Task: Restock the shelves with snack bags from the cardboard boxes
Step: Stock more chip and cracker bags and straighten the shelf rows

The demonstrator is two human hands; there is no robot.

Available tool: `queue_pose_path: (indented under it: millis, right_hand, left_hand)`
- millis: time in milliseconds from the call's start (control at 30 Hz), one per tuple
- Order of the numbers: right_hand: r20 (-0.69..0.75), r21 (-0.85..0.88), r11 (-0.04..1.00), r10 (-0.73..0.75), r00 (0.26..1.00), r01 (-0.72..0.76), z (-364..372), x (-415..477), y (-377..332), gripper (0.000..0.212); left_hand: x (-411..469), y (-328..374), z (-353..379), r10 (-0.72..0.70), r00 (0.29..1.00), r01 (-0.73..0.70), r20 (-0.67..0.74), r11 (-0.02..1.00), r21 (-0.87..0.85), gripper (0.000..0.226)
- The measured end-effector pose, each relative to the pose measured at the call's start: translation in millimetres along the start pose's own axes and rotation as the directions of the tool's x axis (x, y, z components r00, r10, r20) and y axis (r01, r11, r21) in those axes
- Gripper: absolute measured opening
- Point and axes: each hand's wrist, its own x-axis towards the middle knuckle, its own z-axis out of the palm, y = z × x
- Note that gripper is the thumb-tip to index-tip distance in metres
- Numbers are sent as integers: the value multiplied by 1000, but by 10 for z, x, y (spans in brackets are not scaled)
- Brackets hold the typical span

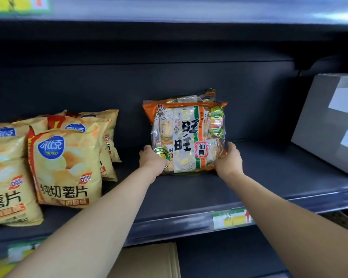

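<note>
Through the head view, I hold the rice cracker bag [186,135] upright on the dark, smooth shelf [189,195], its long axis vertical and its printed front facing me. My left hand [154,160] and right hand [228,157] grip its lower corners, fingers curled round the glossy, crinkled, partly clear plastic. Puffy yellow chip bags [66,169] stand well to the left.

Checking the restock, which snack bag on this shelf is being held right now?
The orange rice-cracker bag mid-shelf: the left hand and right hand grip its lower corners. The yellow chip bags to its left are untouched.
</note>
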Motion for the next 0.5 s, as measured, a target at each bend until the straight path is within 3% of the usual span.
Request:
queue_pose_path:
  millis: [100,300,500]
  right_hand:
    - [-35,6,1000,-23,999,23,6,-106,-28,37]
    - [-8,-37,997,-72,997,71,22,-381,-149,53]
    - [41,-88,990,-107,993,110,80,-755,-254,42]
  left_hand:
    - [-105,26,-67,4,1000,-4,-3,1000,20,71]
    - [-315,47,-237,72,997,-72,3,996,46,56]
    - [-598,-19,-480,203,979,-203,20,979,9,40]
